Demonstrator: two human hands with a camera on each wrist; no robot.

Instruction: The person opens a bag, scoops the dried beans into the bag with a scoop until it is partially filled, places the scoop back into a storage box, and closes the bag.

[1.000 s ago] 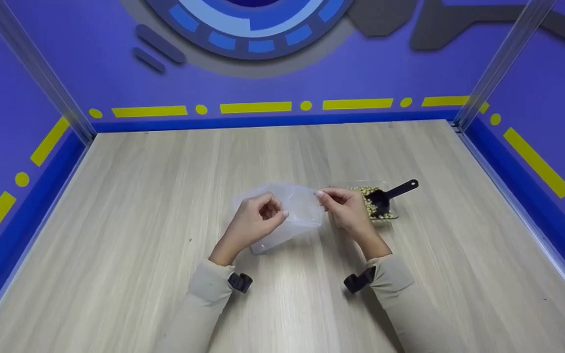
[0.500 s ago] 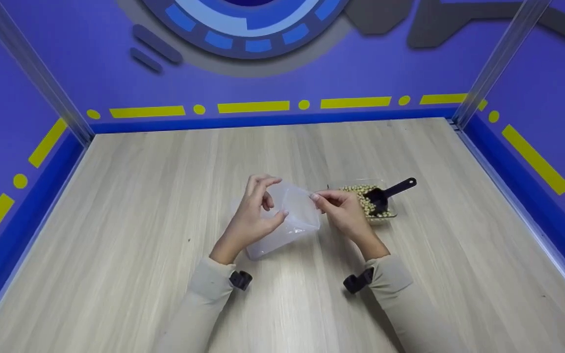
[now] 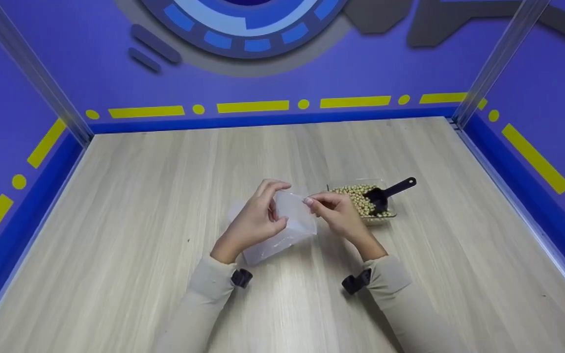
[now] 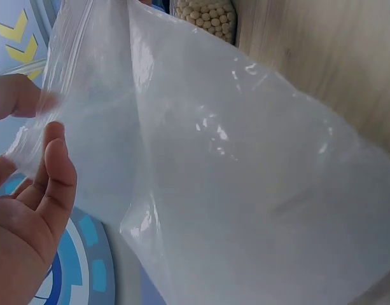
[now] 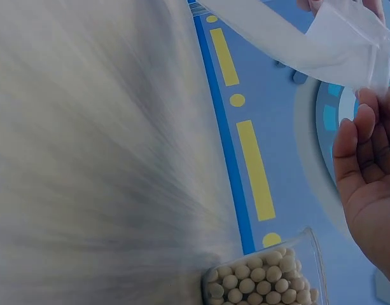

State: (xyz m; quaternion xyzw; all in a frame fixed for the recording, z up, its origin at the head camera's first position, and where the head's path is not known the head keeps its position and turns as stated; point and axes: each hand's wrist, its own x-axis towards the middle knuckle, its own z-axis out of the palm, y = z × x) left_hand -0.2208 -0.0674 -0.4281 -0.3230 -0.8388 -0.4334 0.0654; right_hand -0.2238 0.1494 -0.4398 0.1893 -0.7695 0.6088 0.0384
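Note:
A translucent plastic zip bag [image 3: 295, 220] hangs tilted between the two hands above the table, and fills most of the left wrist view. With thumb and fingertips my right hand [image 3: 341, 215] pinches the edge of its mouth. My left hand [image 3: 253, 218] is at the bag's other side, thumb and fingers apart in a wide C. In the left wrist view its fingers [image 4: 58, 178] lie against the bag's ribbed mouth edge. Part of the bag is hidden behind the left hand. Beyond the right hand, a clear container [image 3: 385, 219] holds pale round beans [image 3: 356, 196].
A black scoop [image 3: 378, 198] rests in the beans with its handle slanting up to the right. The wooden table [image 3: 165, 196] meets blue walls [image 3: 272, 83] at the back and sides. Both wrists carry a small black camera mount [image 3: 241, 278].
The left thumb and fingers have spread from a near-closed ring. The right hand has shifted slightly left, still pinching the bag. The bag has tilted slightly, its lower corner dropping toward the person.

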